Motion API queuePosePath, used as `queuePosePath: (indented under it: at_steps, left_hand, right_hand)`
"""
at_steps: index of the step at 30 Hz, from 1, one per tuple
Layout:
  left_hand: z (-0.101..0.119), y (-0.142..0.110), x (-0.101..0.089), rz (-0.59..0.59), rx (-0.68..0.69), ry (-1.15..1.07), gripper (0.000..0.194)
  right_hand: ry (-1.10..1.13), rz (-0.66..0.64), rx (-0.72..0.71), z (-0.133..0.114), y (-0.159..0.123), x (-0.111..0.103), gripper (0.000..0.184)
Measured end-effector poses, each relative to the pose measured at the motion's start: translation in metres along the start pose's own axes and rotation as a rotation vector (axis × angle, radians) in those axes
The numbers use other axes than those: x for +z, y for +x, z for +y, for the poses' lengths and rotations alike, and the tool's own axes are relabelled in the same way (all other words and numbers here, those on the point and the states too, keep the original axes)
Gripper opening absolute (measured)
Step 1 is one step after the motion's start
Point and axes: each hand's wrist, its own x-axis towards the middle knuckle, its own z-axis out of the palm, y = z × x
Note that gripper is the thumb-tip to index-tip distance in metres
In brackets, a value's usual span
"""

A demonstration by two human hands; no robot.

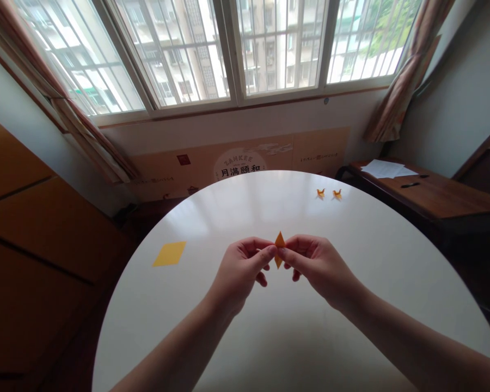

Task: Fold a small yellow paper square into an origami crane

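Observation:
A small folded piece of orange-yellow origami paper (280,239), shaped like a narrow diamond, is held upright above the table between my two hands. My left hand (245,267) pinches its left side between thumb and forefinger. From the right, my right hand (316,264) pinches it in the same way, the two thumbs nearly meeting at its middle. The thumbs cover its centre, so the folds there are hidden. Off to the left, a flat yellow paper square (170,253) lies on the white round table (294,337).
Two small folded orange paper birds (320,193) stand near the table's far right edge. Beyond it, a brown wooden side table (445,193) holds white sheets (387,169) and dark pen-like objects. A printed cardboard panel (245,163) stands below the barred window.

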Motion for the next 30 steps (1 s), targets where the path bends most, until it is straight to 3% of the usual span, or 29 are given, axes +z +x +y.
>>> queuePosePath:
  at_steps: [9, 20, 30]
  left_hand:
    - [0.0003, 0.0015, -0.0033, -0.011, -0.038, -0.079, 0.028]
    - [0.0002, -0.0001, -0.0006, 0.008, 0.093, 0.017, 0.024]
    - [-0.0034, 0.0008, -0.0002, 0.009, 0.03, -0.012, 0.029]
  right_hand:
    - [0.011, -0.068, 0.009, -0.0054, 0.0003, -0.0033, 0.027]
    - [0.017, -0.072, 0.023, -0.0016, 0.0016, -0.0047, 0.025]
    - [0.069, -0.011, 0.03, -0.0031, 0.0018, -0.0025, 0.023]
